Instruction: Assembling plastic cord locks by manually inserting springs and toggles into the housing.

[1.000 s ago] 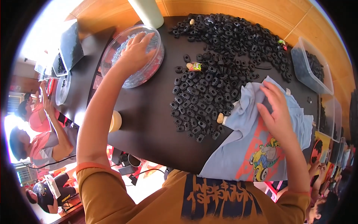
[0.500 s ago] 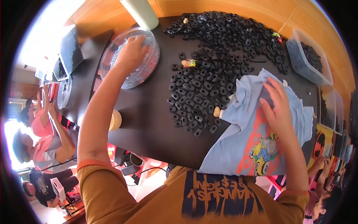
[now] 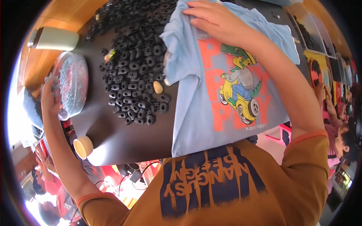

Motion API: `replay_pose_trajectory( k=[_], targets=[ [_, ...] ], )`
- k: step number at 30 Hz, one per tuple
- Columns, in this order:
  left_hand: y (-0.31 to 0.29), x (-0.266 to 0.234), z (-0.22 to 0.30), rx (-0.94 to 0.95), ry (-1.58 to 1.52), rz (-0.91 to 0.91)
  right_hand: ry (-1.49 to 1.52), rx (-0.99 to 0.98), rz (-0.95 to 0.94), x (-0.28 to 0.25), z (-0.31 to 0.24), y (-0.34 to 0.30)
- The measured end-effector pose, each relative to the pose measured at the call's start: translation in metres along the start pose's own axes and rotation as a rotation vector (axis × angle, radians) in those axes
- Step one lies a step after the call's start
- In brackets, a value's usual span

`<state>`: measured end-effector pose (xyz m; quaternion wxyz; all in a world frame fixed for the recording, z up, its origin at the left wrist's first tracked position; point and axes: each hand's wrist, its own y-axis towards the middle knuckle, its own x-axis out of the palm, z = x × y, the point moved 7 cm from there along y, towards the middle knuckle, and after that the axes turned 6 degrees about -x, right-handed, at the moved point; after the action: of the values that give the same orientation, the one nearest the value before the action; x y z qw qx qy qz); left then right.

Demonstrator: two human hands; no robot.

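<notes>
My left hand is at the side of a round clear tub of tiny silvery pieces. Its fingers are curled round a greyish clump of what look like the same pieces. My right hand lies with fingers stretched out on a light blue T-shirt with a cartoon dinosaur on a scooter. The shirt is spread over the table's near right part. Beside it is a heap of small black plastic clip-like pieces, with a tan nut-like piece at its edge.
A pale green bottle stands at the far left. An orange-yellow cup sits near the table's front left edge. A small colourful wrapper lies on the heap. Clear bins line the right, and other people sit along both sides.
My left hand has come out of the tub to its left side, with its fingers curled. The view has swung right, and my right hand still rests on the shirt.
</notes>
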<state>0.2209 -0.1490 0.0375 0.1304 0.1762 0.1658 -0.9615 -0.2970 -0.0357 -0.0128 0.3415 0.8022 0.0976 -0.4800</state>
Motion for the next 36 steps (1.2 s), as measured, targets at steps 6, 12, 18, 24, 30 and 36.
replay_pose_trajectory(
  k=[6,12,18,24,30,36],
  targets=[
    [-0.021,0.004,0.009,-0.143,-0.307,-0.202,0.343,0.047,0.077,-0.022,-0.01,0.002],
    [-0.1,0.073,0.071,0.027,-0.193,-0.37,0.981,0.74,0.162,-0.039,-0.035,-0.048],
    [-0.231,0.244,0.085,0.073,-0.069,-0.987,1.283,0.806,0.344,-0.048,-0.079,-0.068],
    [-0.302,0.359,0.106,0.141,0.286,-1.227,1.49,0.821,0.712,-0.051,-0.05,-0.088],
    [-0.316,0.394,0.12,0.452,0.743,-0.828,1.25,0.781,0.727,-0.061,-0.025,-0.103],
    [-0.319,0.396,0.115,0.353,0.974,-0.784,1.279,0.708,0.701,-0.047,-0.013,-0.1]
  ],
)
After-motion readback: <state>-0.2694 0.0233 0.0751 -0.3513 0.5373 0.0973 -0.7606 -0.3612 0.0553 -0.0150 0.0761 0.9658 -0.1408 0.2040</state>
